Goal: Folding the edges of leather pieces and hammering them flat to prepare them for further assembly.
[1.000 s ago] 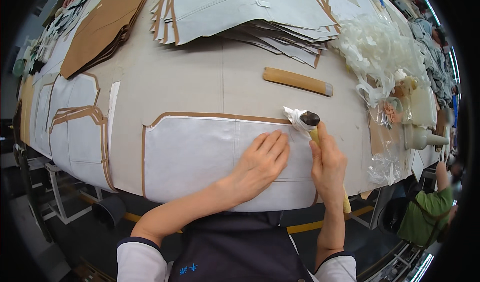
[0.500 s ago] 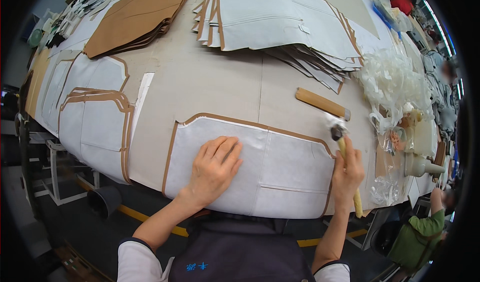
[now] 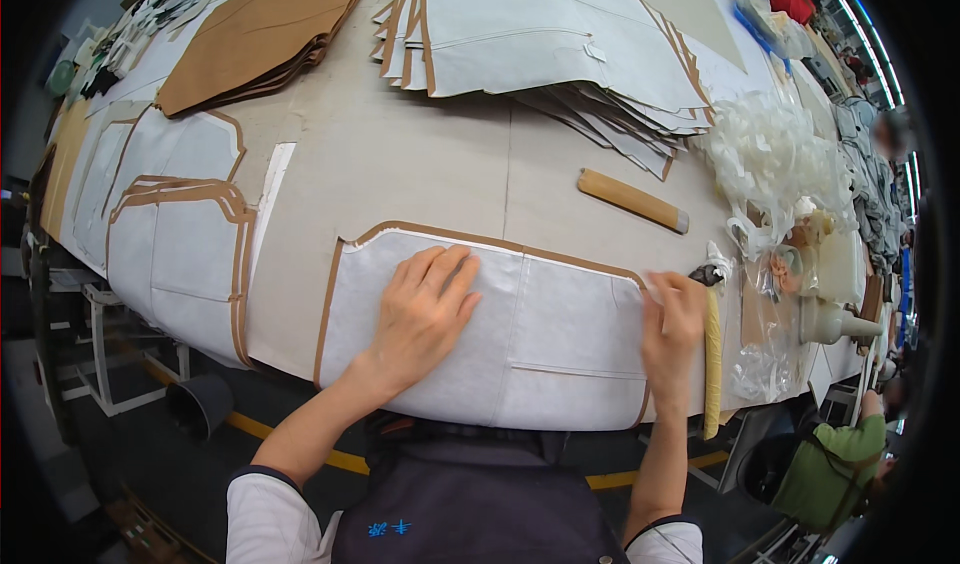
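Observation:
A pale grey panel (image 3: 455, 349) with a brown trimmed edge lies in front of me at the table's near edge. My left hand (image 3: 425, 314) rests on its left half, fingers stretched out and palm down. At the panel's right corner, my right hand (image 3: 675, 329) has its fingers curled together beside the brown edge. Whatever they pinch, if anything, is hidden and slightly blurred. Just right of that hand, a hammer with a yellow handle (image 3: 712, 369) and a dark head lies on the table, out of my grip.
A brown wooden block (image 3: 632, 201) lies beyond the panel. Stacked grey panels (image 3: 545, 29) and brown pieces (image 3: 265, 39) stand at the back. More trimmed panels (image 3: 195, 264) lie left. Clear plastic bags (image 3: 775, 154) and a pale bottle (image 3: 835, 322) are right, near a green-shirted person (image 3: 835, 479).
My right hand has let go of the hammer, which now lies to its right, and has moved to the panel's corner. My left hand stays on the panel.

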Demonstrator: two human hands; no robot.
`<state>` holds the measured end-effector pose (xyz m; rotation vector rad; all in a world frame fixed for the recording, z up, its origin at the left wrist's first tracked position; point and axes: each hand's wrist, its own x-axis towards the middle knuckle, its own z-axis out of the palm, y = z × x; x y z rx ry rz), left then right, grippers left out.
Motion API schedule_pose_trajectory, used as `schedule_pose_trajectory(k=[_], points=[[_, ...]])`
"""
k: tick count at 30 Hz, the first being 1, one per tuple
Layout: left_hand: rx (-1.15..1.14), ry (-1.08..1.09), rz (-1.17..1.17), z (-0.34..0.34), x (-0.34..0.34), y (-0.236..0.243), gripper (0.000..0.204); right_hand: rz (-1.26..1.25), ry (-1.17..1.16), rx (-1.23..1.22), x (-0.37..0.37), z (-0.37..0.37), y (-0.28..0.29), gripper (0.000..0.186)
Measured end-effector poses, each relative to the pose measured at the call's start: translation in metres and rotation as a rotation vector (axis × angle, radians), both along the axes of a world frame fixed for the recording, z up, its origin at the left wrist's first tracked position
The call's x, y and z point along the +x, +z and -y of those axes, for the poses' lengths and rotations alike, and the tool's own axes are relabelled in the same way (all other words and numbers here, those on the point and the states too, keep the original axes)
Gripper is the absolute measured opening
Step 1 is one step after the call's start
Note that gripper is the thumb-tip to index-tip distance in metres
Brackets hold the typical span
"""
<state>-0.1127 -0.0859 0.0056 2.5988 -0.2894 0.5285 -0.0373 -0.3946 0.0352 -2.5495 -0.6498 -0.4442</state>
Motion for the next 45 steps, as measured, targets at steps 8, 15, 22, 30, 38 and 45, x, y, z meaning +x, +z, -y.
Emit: schedule_pose_trajectory(k=[8, 15, 22, 30, 38, 45], points=[[-0.004, -0.014, -0.007, 0.019, 0.022, -0.009, 0.052, -0.127, 0.432, 0.24, 0.015, -0.106, -0.025, 0.027], [0.031, -0.017, 0.023, 0.019, 0.023, -0.014, 0.055, -0.058, 0.368, 0.153, 0.011, -0.114, -0.042, 0.043], [0.07, -0.013, -0.002, 0.018, 0.025, -0.014, 0.054, 0.009, 0.395, 0.088, 0.012, -0.115, -0.044, 0.046], [0.053, 0.012, -0.029, 0.02, 0.025, -0.014, 0.056, 0.002, 0.389, 0.067, 0.012, -0.115, -0.042, 0.044], [0.06, 0.006, -0.032, 0.018, 0.025, -0.014, 0.058, 0.038, 0.391, 0.072, 0.013, -0.116, -0.041, 0.043], [0.062, -0.006, -0.018, 0.018, 0.024, -0.015, 0.054, -0.023, 0.34, 0.152, 0.01, -0.114, -0.048, 0.047]])
